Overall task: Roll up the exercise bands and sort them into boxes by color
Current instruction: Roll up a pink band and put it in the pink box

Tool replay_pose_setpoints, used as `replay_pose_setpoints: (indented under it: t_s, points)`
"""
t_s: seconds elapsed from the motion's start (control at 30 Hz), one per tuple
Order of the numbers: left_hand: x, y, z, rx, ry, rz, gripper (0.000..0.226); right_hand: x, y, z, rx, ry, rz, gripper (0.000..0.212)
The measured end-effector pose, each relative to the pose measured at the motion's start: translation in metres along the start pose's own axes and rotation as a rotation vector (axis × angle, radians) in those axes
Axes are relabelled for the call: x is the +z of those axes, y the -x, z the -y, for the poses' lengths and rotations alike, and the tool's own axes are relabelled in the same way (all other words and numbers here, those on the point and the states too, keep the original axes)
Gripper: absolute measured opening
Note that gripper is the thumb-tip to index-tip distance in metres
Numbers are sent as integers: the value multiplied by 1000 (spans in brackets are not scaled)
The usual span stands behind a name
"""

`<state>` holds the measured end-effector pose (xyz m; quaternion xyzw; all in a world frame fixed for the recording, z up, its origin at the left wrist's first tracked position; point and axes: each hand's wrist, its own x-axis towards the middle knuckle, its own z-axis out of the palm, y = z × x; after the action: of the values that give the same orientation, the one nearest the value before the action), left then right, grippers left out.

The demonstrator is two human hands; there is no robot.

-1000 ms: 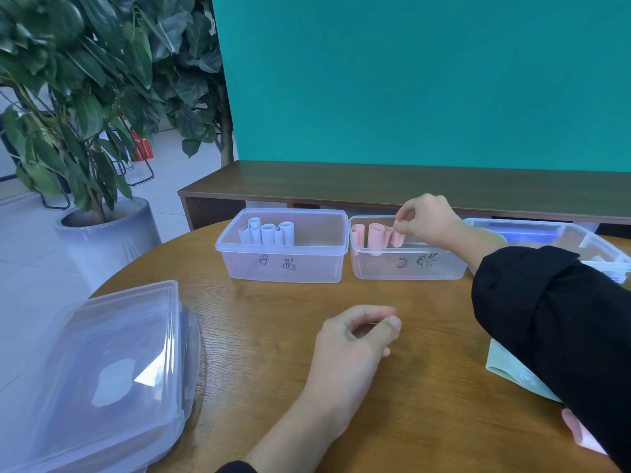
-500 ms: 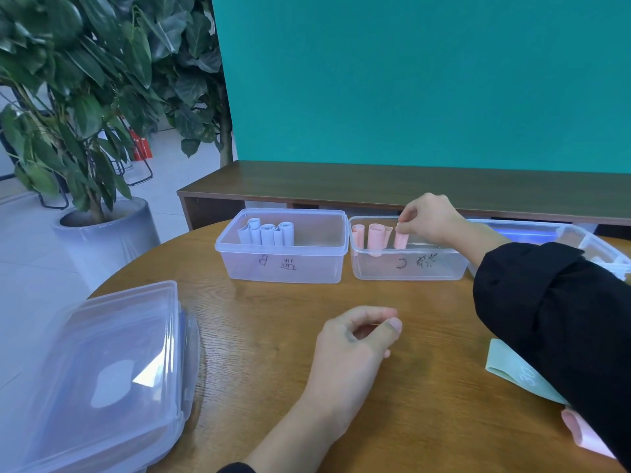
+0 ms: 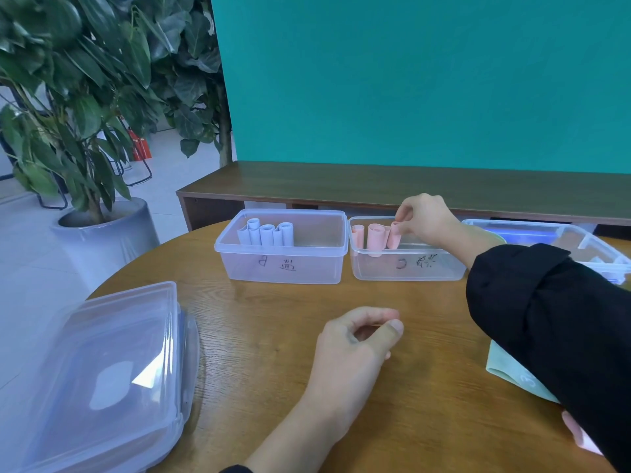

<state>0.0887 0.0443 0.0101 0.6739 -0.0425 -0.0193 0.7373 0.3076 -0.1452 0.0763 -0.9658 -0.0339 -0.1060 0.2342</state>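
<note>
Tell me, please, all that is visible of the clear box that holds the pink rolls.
The clear box is see-through plastic, rectangular, open-topped, with a rim. It stands upright on the wooden table, right beside the box with blue rolls. Dark handwriting marks its front wall. Pink rolls stand at its left end; the right hand reaches in and pinches the rightmost one.

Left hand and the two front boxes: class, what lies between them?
Head view: only bare wooden table lies between the left hand, the blue-roll box and the pink-roll box.
</note>
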Motion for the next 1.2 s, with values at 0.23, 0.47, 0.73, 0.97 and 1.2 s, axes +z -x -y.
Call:
replay_pose_setpoints:
  t_s: [0.23, 0.47, 0.73, 0.97, 1.2]
  points:
    - [0, 0, 1, 14, -4, 19, 22, -2, 0, 0, -12, 21, -6, 7]
    - [-2, -1, 2, 12, -13, 28, 11, 0, 1, 2, -19, 52, 0, 10]
    - [-1, -2, 4, 14, -15, 24, 14, -4, 3, 1, -56, 69, 35, 22]
    - [-1, -5, 6, 11, -6, 13, 26, -20, 13, 2, -74, 83, 48, 29]
    - [-3, -5, 6, -7, 7, -11, 12, -51, 40, 0, -41, 109, 26, 29]
